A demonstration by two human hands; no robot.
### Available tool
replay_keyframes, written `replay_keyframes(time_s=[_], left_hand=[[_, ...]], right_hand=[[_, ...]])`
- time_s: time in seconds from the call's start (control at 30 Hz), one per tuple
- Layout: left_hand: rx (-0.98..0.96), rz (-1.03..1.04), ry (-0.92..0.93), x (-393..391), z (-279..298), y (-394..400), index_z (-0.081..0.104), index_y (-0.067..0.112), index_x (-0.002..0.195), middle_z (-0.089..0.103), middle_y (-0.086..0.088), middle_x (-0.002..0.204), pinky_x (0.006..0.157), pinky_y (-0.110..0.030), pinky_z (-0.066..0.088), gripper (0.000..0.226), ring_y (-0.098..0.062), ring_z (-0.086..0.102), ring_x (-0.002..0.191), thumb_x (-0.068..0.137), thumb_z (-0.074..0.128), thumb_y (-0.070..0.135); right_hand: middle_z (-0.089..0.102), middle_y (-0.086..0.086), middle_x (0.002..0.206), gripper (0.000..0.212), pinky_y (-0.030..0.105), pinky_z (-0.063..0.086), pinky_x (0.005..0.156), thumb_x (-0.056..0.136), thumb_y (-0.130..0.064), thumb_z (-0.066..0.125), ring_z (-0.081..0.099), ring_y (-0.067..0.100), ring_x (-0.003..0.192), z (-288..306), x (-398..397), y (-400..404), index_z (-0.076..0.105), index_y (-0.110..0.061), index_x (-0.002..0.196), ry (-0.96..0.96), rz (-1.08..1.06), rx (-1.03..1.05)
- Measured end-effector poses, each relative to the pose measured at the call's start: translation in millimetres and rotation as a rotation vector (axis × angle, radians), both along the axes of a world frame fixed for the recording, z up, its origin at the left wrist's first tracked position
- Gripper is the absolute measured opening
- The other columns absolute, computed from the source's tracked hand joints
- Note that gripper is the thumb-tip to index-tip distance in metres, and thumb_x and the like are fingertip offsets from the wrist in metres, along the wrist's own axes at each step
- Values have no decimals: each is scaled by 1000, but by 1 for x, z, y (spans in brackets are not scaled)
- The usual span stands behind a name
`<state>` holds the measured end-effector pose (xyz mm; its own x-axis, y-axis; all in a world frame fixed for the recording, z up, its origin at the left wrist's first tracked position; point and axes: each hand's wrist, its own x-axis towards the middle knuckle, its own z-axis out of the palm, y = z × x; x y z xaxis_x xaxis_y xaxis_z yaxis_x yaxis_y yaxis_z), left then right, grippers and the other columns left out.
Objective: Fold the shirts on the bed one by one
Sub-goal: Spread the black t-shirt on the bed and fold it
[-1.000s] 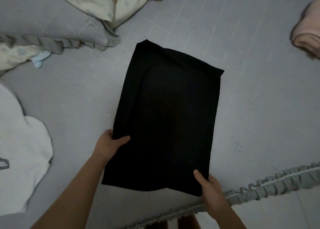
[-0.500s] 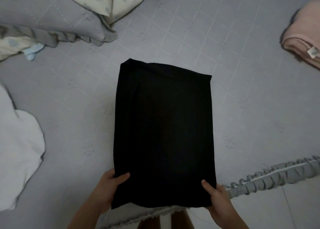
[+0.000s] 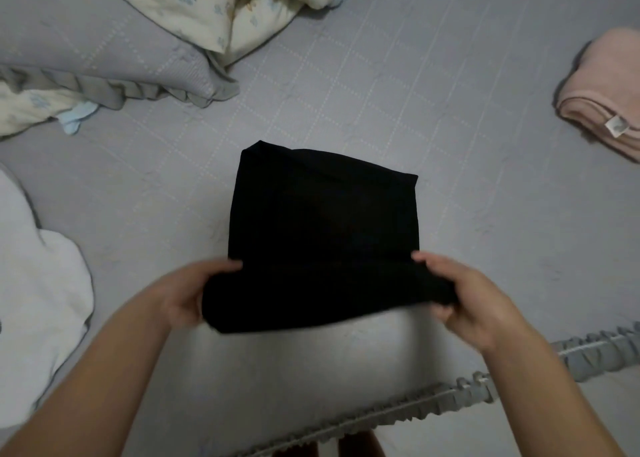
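On the bed (image 3: 398,86), both hands, left hand (image 3: 188,292) and right hand (image 3: 460,297), pinched the black shirt (image 3: 322,221) by its raised near edge, open sheet all around.

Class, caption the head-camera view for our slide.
Both hands, left hand and right hand, lift the black shirt's near edge.

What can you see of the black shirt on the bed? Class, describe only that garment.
The black shirt is plain, dark, soft cloth, already folded into a narrow rectangle with no sleeves or collar showing. Its far end lies flat on the grey quilted bed cover. Its near end is lifted and doubled towards the far end, gripped at one corner by the left hand and at the other by the right hand. Nothing else touches it.
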<state>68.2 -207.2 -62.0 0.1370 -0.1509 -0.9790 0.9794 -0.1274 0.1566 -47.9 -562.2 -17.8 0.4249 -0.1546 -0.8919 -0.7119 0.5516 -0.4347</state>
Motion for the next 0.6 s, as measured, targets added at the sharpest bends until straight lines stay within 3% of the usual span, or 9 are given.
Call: replay_keyframes(time_s=[0.03,0.1,0.2,0.27,0.33,0.4,0.5,0.53,0.6], left_hand=[[-13,32,-19,22,2,-8,75,7,95,75,-14,88,60,-33,61,30,-26,73,70,76,69,28],[-77,187,-80,56,1,-23,77,10,88,75,-8,85,63,-32,60,30,-23,74,72,85,62,36],[-252,499,-178,81,-14,-37,60,2,121,72,-14,115,88,-46,55,65,-30,71,103,93,47,59],[-307,622,-203,83,-23,-43,48,2,131,65,-19,128,89,-56,53,73,-39,66,112,93,44,64],[-245,674,-279,75,-32,-48,47,8,135,64,-15,126,79,-52,58,58,-36,68,106,97,46,52],[-62,528,-488,64,-37,-52,48,15,136,64,-11,126,72,-40,60,39,-27,71,101,99,53,25],[122,90,-775,55,-41,-56,42,29,145,58,-2,132,76,-32,60,70,-19,66,111,90,50,-14],[106,58,-786,57,-39,-60,42,31,145,57,1,134,78,-32,60,76,-18,64,114,88,48,-19],[26,274,-714,74,-36,-68,41,27,145,55,-7,136,78,-31,59,75,-18,66,110,88,44,-22]], right_hand=[[66,5,75,21,14,40,33,97,-12,49,59,9,43,0,25,-5,70,-12,93,36,-77,36],[69,6,71,17,16,46,37,98,-19,50,64,11,48,-6,68,-17,65,-11,96,46,-204,119],[75,13,103,34,29,58,62,101,-40,42,74,22,88,-28,104,-30,55,-11,113,48,-197,123],[73,10,109,36,34,54,71,101,-46,38,71,24,98,-47,109,-33,53,-16,116,94,-46,29],[73,5,97,30,32,52,67,100,-43,45,69,21,84,-62,107,-32,58,-18,110,135,132,-211],[66,4,85,21,32,51,63,95,-36,56,63,20,70,-74,100,-32,61,-16,101,100,229,-458],[67,-1,89,13,33,53,70,87,-33,68,65,18,79,-85,91,-34,62,-22,91,-4,325,-609],[68,-3,89,13,31,53,68,86,-32,70,65,16,80,-87,90,-35,62,-23,90,-30,329,-624],[68,-6,80,16,25,49,61,84,-34,73,65,12,74,-92,92,-38,63,-21,83,-66,313,-661]])
